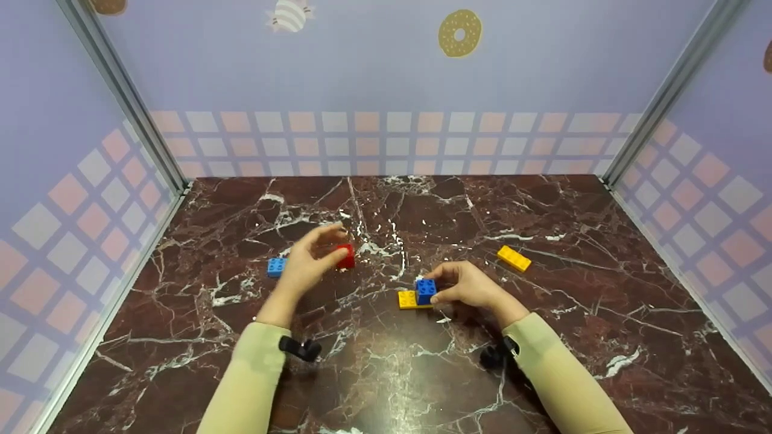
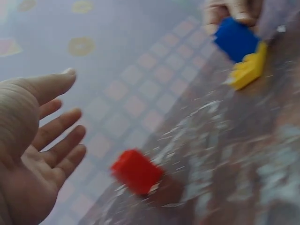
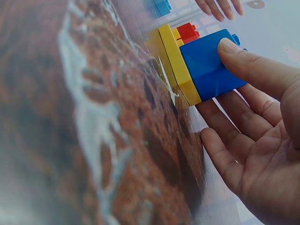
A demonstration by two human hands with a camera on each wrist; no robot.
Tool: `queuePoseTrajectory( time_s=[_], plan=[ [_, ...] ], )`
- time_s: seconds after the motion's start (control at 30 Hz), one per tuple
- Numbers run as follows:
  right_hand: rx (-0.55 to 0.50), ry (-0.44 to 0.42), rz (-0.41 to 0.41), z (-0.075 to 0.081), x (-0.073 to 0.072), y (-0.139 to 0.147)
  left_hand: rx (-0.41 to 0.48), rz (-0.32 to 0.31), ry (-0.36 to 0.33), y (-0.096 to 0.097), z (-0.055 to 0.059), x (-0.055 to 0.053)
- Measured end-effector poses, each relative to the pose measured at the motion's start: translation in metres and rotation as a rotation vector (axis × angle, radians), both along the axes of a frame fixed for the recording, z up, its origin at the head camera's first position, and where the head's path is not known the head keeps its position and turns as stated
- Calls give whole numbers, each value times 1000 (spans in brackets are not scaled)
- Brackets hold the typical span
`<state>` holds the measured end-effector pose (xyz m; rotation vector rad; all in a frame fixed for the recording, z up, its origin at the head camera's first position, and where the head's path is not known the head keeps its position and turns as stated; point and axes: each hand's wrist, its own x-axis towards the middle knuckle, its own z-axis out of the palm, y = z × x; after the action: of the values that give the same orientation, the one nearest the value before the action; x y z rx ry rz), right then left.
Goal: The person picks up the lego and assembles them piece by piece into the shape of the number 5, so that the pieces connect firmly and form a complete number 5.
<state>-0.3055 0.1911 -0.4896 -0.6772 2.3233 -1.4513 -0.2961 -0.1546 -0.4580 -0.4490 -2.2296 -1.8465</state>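
My right hand (image 1: pixel 467 286) holds a dark blue building brick (image 1: pixel 426 292) between thumb and fingers. That brick sits on the right part of a flat yellow brick (image 1: pixel 407 299), whose left studs stay bare. In the right wrist view the thumb (image 3: pixel 248 63) lies against the blue brick (image 3: pixel 211 63), with fingers at its other side. Near a red brick (image 1: pixel 345 257) is my left hand (image 1: pixel 307 265), its thumb and fingers spread apart. The left wrist view shows a gap between this hand and the red brick (image 2: pixel 137 171), which stands on the table.
A light blue brick (image 1: pixel 276 267) lies left of the left hand, partly behind it. Another yellow brick (image 1: pixel 514 258) lies farther right on the dark marbled table (image 1: pixel 374 374). Patterned panels (image 1: pixel 386 78) rise at the back and both sides.
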Motion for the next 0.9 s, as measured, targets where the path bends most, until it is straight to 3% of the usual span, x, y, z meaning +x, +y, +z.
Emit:
queuePoseTrajectory(
  time_s=[0.13,0.3,0.43,0.9],
  plan=[
    [-19,-9,2,0,0,0,-33,31,-30,-23,7,-1],
    [-33,-21,4,0,0,0,-41,75,-61,-49,8,-3],
    [-25,-18,5,0,0,0,-40,106,-97,-64,4,-4],
    [3,-37,-15,1,1,-1,-227,173,-186,-101,-12,-2]
  ],
)
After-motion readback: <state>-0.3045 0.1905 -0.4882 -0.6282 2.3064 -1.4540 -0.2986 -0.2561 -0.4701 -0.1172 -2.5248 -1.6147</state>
